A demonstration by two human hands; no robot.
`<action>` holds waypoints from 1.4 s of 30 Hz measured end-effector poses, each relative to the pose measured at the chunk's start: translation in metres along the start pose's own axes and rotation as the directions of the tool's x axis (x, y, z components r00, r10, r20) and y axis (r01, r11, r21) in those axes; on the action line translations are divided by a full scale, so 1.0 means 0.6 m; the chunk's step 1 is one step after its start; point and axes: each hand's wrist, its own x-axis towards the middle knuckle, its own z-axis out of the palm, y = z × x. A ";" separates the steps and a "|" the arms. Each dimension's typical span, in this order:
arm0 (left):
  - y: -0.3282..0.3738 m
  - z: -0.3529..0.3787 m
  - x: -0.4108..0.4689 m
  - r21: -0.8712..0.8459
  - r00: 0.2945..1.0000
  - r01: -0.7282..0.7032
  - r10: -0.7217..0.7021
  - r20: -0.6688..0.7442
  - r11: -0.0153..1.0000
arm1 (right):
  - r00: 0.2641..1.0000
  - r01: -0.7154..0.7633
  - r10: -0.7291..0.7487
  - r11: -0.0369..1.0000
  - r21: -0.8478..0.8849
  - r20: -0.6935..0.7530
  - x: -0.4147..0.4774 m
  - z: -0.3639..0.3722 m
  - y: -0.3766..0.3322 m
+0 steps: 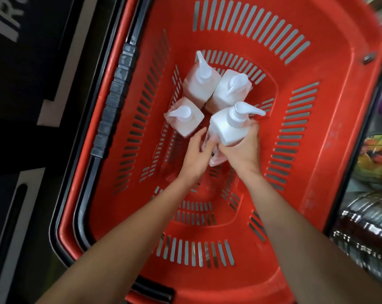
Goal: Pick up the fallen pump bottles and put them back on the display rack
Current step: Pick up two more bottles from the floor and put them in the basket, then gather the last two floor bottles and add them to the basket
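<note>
I am looking straight down into a red plastic basket (339, 106) with slotted walls and floor. My right hand (240, 150) is clamping round the body of a pump bottle (229, 126), fingers curled about its lower half, and is holding it upright above the basket floor, probably so the spout stays clear of its neighbours. My left hand (196, 152) is reaching in beside it with fairly straight fingers, touching the bottle's side and gripping nothing. It seems to be steadying the bottle. Just under both hands a pale pink shape (217, 161) is lying flat, likely another fallen bottle, though most of it is hidden.

Three more bottles (200, 84) are standing close together at the far end of the floor, shoulders nearly touching, so they are propping each other up. All are squarish, smooth and glossy, pinkish-white, with white curved pump heads pointing in different directions. That slick plastic could slip, so a grip on the body looks wise. I am not seeing a display rack here, only blurred goods (372, 216) at the right edge.
</note>
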 end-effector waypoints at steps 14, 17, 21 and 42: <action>-0.016 -0.001 0.055 0.188 0.989 -0.146 0.137 0.060 0.971 | 0.992 0.048 -0.060 0.993 0.104 0.113 0.034 0.060 0.062; -0.016 -0.001 0.058 0.203 0.988 -0.157 0.152 0.041 0.967 | 0.992 0.047 -0.063 0.989 0.143 0.114 0.050 0.065 0.066; -0.004 -0.008 0.050 0.224 0.994 -0.113 0.109 0.030 0.968 | 0.986 -0.049 0.036 0.996 0.078 0.165 0.043 0.068 0.063; 0.349 -0.218 -0.387 0.963 0.979 -0.183 0.126 0.160 0.200 | 0.897 0.388 -0.056 0.574 -0.721 0.439 -0.331 -0.227 -0.358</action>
